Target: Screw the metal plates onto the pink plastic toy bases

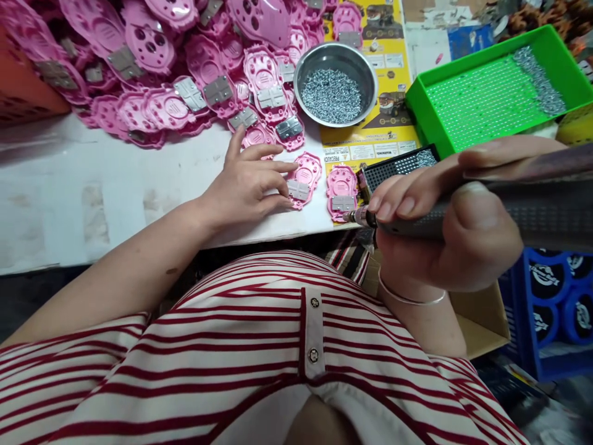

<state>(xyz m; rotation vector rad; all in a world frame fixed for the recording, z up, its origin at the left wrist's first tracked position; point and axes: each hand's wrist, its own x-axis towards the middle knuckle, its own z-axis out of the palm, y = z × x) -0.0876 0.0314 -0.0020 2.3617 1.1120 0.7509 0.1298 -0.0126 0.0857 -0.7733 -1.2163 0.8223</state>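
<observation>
My right hand (430, 210) is wrapped round a dark power screwdriver (542, 198). Its bit tip meets the lower edge of a pink plastic part (342, 185) with a grey metal plate, lying near the table's front edge. Just left of that, my left hand (252, 179) has its fingers spread, with fingertips touching the left side of another pink part (308, 176). A steel bowl (306, 114) of small screws stands behind these parts. Between the bowl and my right hand sits a small black perforated tray (393, 171) with some screws.
Many pink parts with metal plates (217, 89) are heaped at the back left, beside an orange basket (28, 86). A green tray (482, 139) with screws stands at the back right. Below right are a cardboard box (479, 315) and a blue crate (519, 321) of round blue-and-black items.
</observation>
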